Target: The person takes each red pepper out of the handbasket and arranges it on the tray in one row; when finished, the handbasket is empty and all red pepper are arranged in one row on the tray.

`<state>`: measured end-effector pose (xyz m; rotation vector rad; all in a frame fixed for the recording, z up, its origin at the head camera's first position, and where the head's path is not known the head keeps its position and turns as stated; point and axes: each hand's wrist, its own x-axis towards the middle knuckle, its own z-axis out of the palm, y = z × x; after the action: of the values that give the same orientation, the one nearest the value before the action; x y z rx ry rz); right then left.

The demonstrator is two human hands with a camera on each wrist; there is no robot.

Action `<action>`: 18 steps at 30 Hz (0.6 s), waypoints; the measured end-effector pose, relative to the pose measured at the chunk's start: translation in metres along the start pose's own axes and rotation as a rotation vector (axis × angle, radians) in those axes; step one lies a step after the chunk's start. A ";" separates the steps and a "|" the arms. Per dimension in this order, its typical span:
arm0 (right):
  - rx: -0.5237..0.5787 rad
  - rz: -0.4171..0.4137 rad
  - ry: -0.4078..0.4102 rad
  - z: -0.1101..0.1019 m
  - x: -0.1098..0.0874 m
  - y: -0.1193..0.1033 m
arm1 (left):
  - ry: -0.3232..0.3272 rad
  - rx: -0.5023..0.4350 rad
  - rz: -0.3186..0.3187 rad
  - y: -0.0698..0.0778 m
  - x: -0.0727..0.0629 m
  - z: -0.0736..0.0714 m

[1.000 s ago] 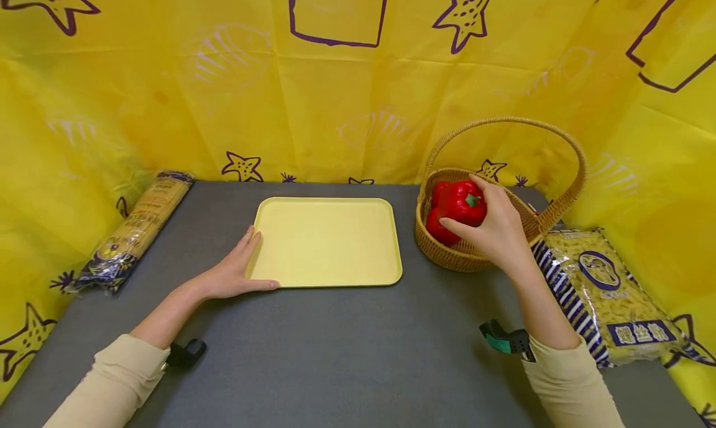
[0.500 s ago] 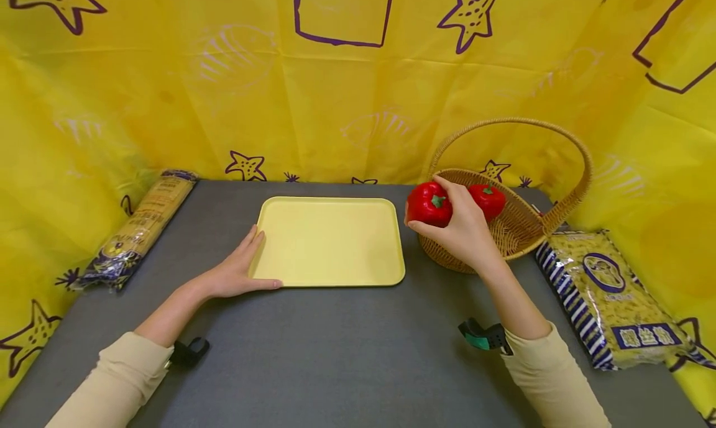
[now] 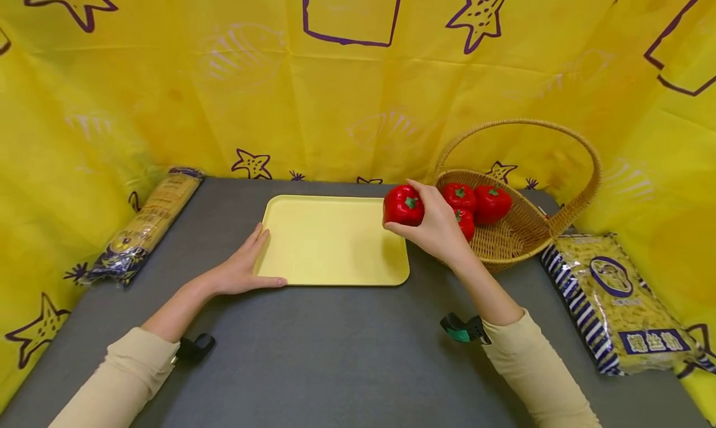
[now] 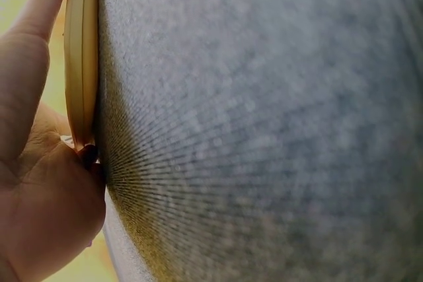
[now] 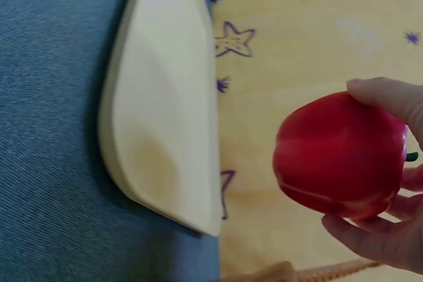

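Note:
My right hand [image 3: 439,226] holds a red bell pepper [image 3: 401,205] between thumb and fingers, above the right back part of a pale yellow tray [image 3: 324,241]. In the right wrist view the bell pepper [image 5: 340,153] hangs apart from the tray [image 5: 165,97], its green stem towards the palm. My left hand [image 3: 240,269] rests against the tray's left front corner, fingers along the left side and thumb along the front edge. Three more red bell peppers [image 3: 492,204] lie in the left part of a wicker basket [image 3: 514,238]; my right hand partly hides one.
The basket's tall arched handle [image 3: 520,122] rises at the back right. A clear bag of yellow pasta [image 3: 626,297] lies at the right, and a long packet of noodles [image 3: 148,220] at the left. A yellow patterned cloth [image 3: 335,92] surrounds the grey table [image 3: 335,353].
My right hand has lifted a bell pepper out of the basket and carried it left, over the tray. My left hand has stayed at the tray's corner.

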<state>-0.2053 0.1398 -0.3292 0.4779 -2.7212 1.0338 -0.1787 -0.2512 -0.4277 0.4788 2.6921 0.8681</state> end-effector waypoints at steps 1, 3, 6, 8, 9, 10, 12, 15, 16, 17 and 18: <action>0.002 -0.004 -0.005 0.003 0.002 0.000 | 0.001 0.002 0.000 0.000 0.000 0.000; 0.009 -0.008 -0.017 0.010 0.004 0.001 | 0.003 -0.003 0.007 0.000 0.000 0.000; 0.023 -0.012 -0.039 0.020 0.006 0.000 | 0.005 -0.004 0.007 0.000 0.000 0.000; 0.037 -0.014 -0.051 0.025 0.007 0.000 | 0.005 -0.007 0.007 0.000 0.000 0.000; 0.043 -0.014 -0.056 0.028 0.008 0.000 | 0.006 -0.008 0.007 0.001 0.000 0.000; 0.051 -0.015 -0.061 0.031 0.008 -0.001 | 0.006 -0.009 0.007 0.001 0.000 0.000; 0.060 -0.016 -0.069 0.037 0.010 -0.001 | 0.008 -0.010 0.005 0.001 0.000 0.000; 0.064 -0.013 -0.081 0.046 0.013 -0.002 | 0.011 -0.012 0.003 0.000 0.000 0.000; 0.063 -0.014 -0.084 0.049 0.014 -0.003 | 0.012 -0.011 0.003 0.000 -0.001 0.000; 0.063 -0.015 -0.087 0.052 0.014 -0.003 | 0.013 -0.007 0.001 0.000 0.000 0.001; 0.064 -0.014 -0.090 0.055 0.015 -0.003 | 0.014 -0.006 0.001 -0.001 0.000 0.001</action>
<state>-0.2217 0.0972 -0.3632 0.5672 -2.7650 1.1249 -0.1781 -0.2514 -0.4288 0.4741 2.7018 0.8829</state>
